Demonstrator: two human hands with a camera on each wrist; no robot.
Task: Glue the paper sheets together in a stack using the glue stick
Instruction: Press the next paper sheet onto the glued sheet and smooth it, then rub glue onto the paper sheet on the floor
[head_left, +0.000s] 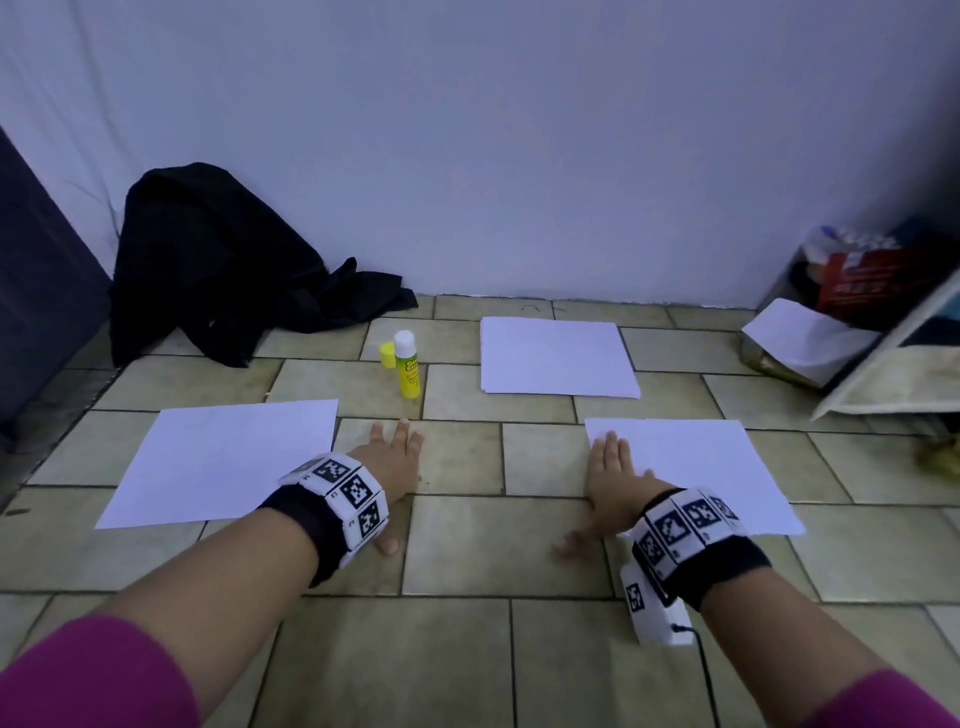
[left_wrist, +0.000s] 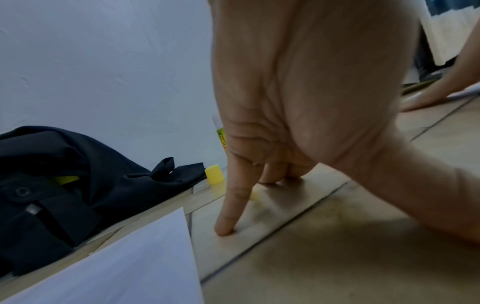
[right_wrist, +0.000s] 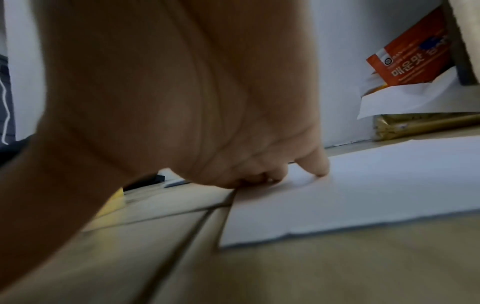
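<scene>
1. My left hand (head_left: 387, 460) lies flat, fingers straight, on bare floor (head_left: 457, 545) beside the left sheet (head_left: 218, 462), holding nothing.
2. My right hand (head_left: 615, 480) spreads straight fingers on the right sheet (head_left: 696, 467), probably to pin it.
3. The glue stick (head_left: 406, 365) stands uncapped near the back wall, its cap (head_left: 387, 355) beside it, ready; a stack (head_left: 556, 356) waits to its right.

Ahead of me a black cloth (head_left: 208, 260) lies heaped against the white wall (head_left: 519, 156); a red packet (head_left: 862, 286) sits far right on the tiled floor (head_left: 467, 649).
</scene>
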